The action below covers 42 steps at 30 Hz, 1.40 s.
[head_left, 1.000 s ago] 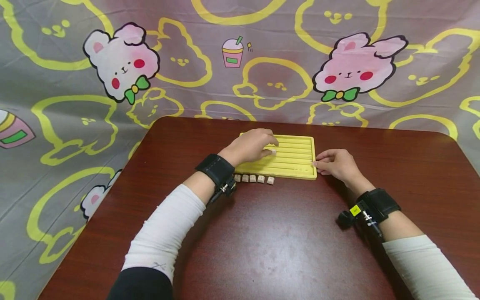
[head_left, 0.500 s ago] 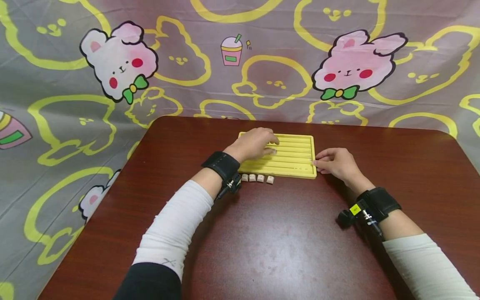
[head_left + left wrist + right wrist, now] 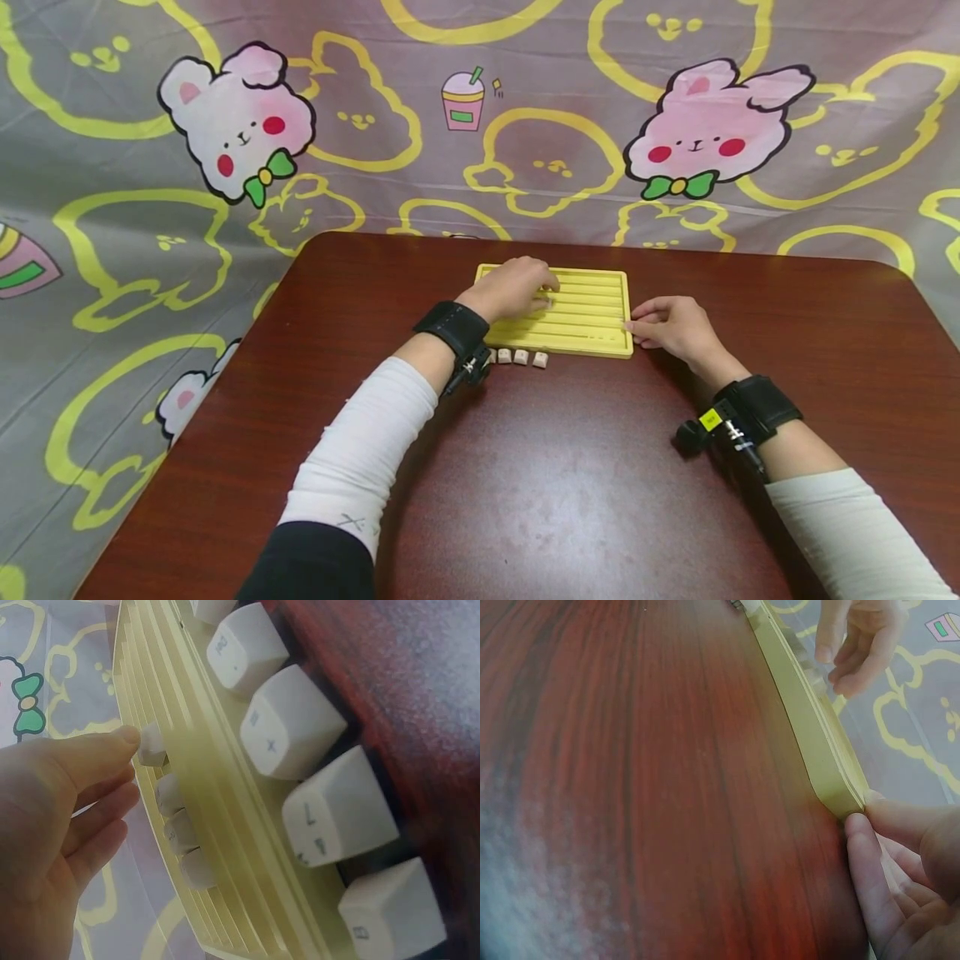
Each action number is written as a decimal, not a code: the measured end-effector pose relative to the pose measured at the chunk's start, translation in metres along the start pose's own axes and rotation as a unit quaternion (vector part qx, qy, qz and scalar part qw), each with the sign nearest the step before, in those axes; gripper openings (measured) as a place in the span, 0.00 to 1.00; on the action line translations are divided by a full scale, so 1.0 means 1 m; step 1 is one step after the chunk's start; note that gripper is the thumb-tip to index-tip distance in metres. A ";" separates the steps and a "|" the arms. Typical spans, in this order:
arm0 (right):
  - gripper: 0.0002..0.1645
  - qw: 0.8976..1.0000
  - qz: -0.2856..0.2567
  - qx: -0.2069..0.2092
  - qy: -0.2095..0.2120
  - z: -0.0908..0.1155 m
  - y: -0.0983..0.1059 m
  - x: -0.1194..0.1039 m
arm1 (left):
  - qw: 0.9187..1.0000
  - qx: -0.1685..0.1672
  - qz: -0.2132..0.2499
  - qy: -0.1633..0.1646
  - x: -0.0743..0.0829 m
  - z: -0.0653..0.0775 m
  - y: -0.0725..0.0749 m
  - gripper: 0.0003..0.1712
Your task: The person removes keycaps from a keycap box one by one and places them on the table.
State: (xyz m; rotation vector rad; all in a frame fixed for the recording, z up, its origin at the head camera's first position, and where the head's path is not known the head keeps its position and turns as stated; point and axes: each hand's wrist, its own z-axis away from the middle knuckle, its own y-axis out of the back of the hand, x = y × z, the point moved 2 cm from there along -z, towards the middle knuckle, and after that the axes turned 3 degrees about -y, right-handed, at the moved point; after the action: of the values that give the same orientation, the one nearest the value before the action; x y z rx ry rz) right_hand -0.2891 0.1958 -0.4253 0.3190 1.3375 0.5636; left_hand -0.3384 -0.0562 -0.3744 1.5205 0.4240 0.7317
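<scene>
A yellow tray with long parallel grooves (image 3: 588,312) lies on the table. Over its left half is my left hand (image 3: 513,290), thumb and fingers apart. In the left wrist view the thumb tip touches a pale keycap (image 3: 152,744) standing in a groove. Three more keycaps (image 3: 180,831) sit in line beside it, hidden by the hand in the head view. My right hand (image 3: 675,329) pinches the tray's right edge near the front corner, as the right wrist view shows, between thumb and finger (image 3: 864,840).
Several loose keycaps (image 3: 521,357) stand in a row on the brown table (image 3: 570,467), just in front of the tray; my left wrist strap covers part of that row. A patterned cloth (image 3: 555,167) hangs behind the table.
The left forearm and wrist have shifted slightly right, covering more of the front row of keycaps. The left thumb stays by the keycap in the tray. The right hand has kept its grip.
</scene>
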 end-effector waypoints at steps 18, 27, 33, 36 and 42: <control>0.23 1.000 0.009 0.005 -0.004 0.000 0.000 0.000 | 1.000 -0.015 0.006 0.005 0.001 -0.004 -0.001 0.15; 0.22 1.000 0.006 0.003 -0.001 0.000 0.000 0.001 | 1.000 -0.017 0.014 0.005 -0.001 -0.004 -0.003 0.13; 0.22 1.000 0.006 0.003 -0.004 0.000 0.000 0.001 | 1.000 -0.014 0.021 0.006 -0.002 -0.005 -0.004 0.11; 0.22 1.000 0.005 0.002 -0.005 -0.001 0.000 0.002 | 1.000 -0.015 0.025 0.008 -0.003 -0.005 -0.006 0.08; 0.23 1.000 0.005 0.004 -0.007 -0.001 0.000 0.002 | 0.999 -0.012 0.032 0.005 -0.004 -0.004 -0.007 0.07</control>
State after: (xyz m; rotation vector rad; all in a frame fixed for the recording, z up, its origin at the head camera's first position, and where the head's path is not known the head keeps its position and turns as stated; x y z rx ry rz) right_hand -0.2900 0.1968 -0.4271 0.3357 1.3247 0.5637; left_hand -0.3429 -0.0547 -0.3821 1.5142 0.3740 0.7926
